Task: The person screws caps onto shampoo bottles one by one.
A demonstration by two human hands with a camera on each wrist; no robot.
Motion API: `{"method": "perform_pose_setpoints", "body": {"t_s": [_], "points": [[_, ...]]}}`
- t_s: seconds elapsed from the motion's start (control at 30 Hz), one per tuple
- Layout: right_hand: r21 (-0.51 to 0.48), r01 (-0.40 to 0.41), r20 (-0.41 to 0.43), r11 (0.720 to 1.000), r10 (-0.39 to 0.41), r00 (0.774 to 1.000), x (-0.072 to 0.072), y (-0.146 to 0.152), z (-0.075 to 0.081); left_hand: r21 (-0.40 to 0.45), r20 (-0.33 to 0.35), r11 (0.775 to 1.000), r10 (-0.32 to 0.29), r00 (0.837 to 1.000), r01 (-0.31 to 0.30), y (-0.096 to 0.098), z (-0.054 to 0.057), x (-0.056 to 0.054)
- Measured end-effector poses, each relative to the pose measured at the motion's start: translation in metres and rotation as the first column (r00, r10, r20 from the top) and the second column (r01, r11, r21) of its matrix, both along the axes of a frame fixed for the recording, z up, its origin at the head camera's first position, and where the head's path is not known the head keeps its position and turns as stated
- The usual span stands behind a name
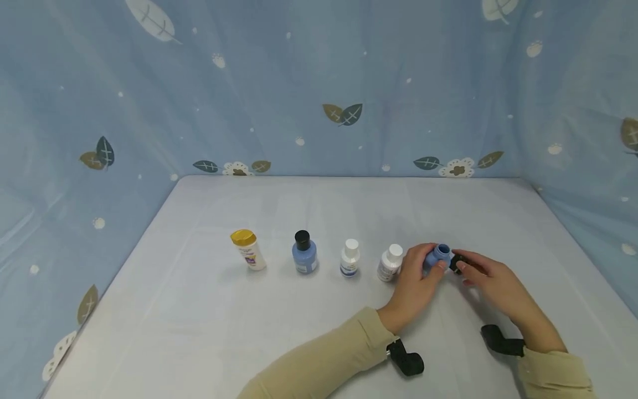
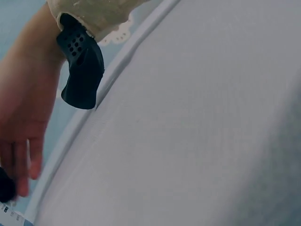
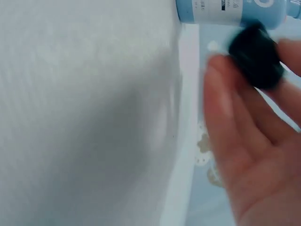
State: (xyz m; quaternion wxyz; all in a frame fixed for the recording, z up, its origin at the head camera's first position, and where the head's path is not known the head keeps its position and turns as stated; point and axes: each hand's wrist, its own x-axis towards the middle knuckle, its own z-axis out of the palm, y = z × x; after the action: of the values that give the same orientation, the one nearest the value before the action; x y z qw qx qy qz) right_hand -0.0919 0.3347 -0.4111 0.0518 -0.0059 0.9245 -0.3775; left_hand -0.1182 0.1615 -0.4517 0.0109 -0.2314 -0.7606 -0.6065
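At the right of the head view, my left hand (image 1: 417, 277) holds an uncapped blue bottle (image 1: 441, 255) upright, its fingers and thumb around the body. Just to the right of the open neck, my right hand (image 1: 490, 280) pinches a black screw cap (image 1: 456, 264) between thumb and fingers. The cap (image 3: 256, 56) appears blurred in the right wrist view, apart from the bottle (image 3: 218, 10), whose label shows. The left wrist view shows the right hand (image 2: 28, 94) and part of the labelled bottle (image 2: 14, 215); the left hand is out of that picture.
Left of the hands stand a white-capped bottle (image 1: 390, 262), a second white bottle (image 1: 350, 258), a blue bottle with a black cap (image 1: 304, 254) and a white bottle with a yellow cap (image 1: 249, 250). Black wrist mounts (image 1: 406, 358) jut out at both wrists. A patterned blue curtain (image 1: 299, 83) hangs behind the white tabletop (image 1: 199, 332).
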Motion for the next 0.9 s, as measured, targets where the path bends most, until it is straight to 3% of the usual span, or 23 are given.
{"method": "perform_pose_setpoints", "body": {"t_s": [0.17, 0.27, 0.4, 0.57, 0.77, 0.9], "points": [[-0.032, 0.148, -0.180, 0.989, -0.151, 0.972, 0.001, -0.005, 0.002, -0.009, 0.005, 1.000, -0.005, 1.000, 0.005, 0.002, 0.002, -0.002], [-0.094, 0.194, -0.265, 0.977, -0.212, 0.941, -0.003, -0.003, -0.011, -0.016, 0.002, 1.000, -0.008, 1.000, 0.008, 0.002, 0.002, -0.003], [-0.191, 0.197, -0.348, 0.962, -0.254, 0.902, -0.010, 0.005, -0.037, -0.027, -0.020, 1.000, -0.013, 1.000, 0.012, 0.001, -0.002, -0.003], [-0.273, 0.163, -0.418, 0.948, -0.270, 0.868, -0.015, 0.005, -0.052, -0.026, -0.053, 1.000, -0.016, 0.998, 0.015, -0.001, -0.006, -0.004], [-0.356, 0.051, -0.455, 0.933, -0.221, 0.863, -0.007, -0.016, -0.027, -0.011, -0.076, 1.000, -0.005, 0.997, 0.005, -0.001, -0.005, -0.005], [-0.317, 0.084, -0.463, 0.945, -0.232, 0.856, 0.001, -0.029, -0.008, -0.008, -0.093, 1.000, -0.003, 0.996, 0.002, 0.000, -0.003, -0.004]]}}
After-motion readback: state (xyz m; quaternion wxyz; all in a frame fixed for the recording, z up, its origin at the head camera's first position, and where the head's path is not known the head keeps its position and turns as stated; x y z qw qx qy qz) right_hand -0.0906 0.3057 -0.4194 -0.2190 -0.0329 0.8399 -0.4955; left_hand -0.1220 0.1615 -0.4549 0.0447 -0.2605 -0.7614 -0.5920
